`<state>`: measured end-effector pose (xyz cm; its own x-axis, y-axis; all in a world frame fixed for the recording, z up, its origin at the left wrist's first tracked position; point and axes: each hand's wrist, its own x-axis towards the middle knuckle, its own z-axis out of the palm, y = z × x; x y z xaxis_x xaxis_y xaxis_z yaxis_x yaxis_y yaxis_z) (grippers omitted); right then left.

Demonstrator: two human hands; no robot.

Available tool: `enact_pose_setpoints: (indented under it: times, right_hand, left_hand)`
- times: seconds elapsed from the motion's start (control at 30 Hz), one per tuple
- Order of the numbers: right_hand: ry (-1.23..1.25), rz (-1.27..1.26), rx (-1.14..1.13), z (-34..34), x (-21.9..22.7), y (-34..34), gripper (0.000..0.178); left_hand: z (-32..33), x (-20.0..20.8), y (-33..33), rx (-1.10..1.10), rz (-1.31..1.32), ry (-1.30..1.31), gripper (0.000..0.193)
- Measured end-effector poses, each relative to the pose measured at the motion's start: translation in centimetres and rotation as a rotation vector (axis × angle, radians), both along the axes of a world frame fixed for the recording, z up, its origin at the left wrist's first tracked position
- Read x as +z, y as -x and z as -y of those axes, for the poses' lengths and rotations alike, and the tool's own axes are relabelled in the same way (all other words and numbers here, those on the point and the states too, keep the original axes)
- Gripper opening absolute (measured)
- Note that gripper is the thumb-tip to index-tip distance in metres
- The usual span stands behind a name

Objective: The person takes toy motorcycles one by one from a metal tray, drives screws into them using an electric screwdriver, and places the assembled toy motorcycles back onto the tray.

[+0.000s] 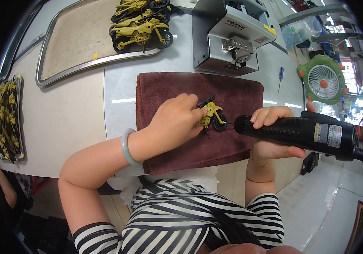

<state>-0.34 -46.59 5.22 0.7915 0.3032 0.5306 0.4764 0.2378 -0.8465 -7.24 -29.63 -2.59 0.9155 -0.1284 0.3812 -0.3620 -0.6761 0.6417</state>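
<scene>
At the far left edge a flat tray [18,122] lies packed with small yellow-and-black toy motorcycles [4,118]. Next to it, further back on the pale worktable [69,122], sits a wide metal-rimmed tray [46,63] with a beige floor, and a few more finished yellow toy motorcycles [141,26] stand at its far right corner. A dark brown towel [177,84] is spread on the table in front of the person. The left hand [175,120], with a pale green bangle [127,147] on its wrist, rests on the towel with fingers curled down, pinning a small yellow plastic toy motorcycle with black wheels [212,117] against the cloth at about the towel's middle. Behind the towel stands a grey metal box-shaped machine [228,36]. The right hand [272,135] is wrapped closed around a black electric screwdriver [299,132], whose nose points left and sits just beside the toy's black wheel. A blue-handled screwdriver [280,78] lies on the table past the towel's right edge, and a green round desk fan [323,80] stands at the right.
</scene>
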Motion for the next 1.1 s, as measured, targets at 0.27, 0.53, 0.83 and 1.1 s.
enact_pose_setpoints:
  times: [0.27,0.53,0.83,1.1]
  right_hand:
    - [-0.068,-0.021,0.252,0.9,-2.3,-1.1,0.09]
    - [-0.057,-0.018,0.285,0.7,-2.4,-0.7,0.089]
    - [-0.143,0.204,-0.074,-4.3,3.9,-9.1,0.083]
    - [0.055,0.299,-0.091,-5.6,2.7,-10.8,0.082]
  left_hand:
    - [0.2,0.3,0.0,0.007,0.002,-0.032,0.032]
    - [0.1,0.2,0.1,0.01,0.007,-0.052,0.033]
    - [0.2,0.1,0.1,-0.006,0.002,-0.038,0.033]
    - [0.0,-0.1,0.0,0.009,0.024,-0.038,0.032]
